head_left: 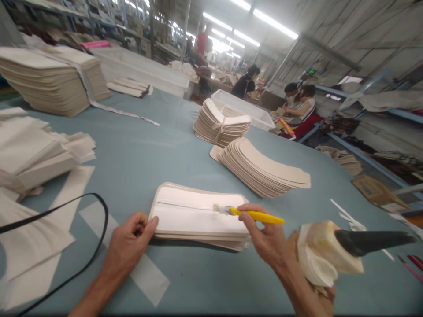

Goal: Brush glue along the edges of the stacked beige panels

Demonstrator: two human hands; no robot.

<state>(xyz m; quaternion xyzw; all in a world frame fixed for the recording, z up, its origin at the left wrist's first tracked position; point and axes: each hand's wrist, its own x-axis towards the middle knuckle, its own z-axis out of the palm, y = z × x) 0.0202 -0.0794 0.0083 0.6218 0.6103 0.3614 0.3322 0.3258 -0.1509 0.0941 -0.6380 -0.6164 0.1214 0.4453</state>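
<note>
Our right hand (266, 235) grips the yellow brush (235, 211) by its handle. Our curled left hand (130, 237) holds the left edge of the panel stack (191, 222) on the table (139, 154); its panels look light, bendable, best held by their edges.

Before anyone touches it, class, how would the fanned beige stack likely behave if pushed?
The fanned beige stack would probably slide apart, since no band shows around it, unlike the tied stack behind. Its pieces look thin and curve, so each may bend easily.
</note>
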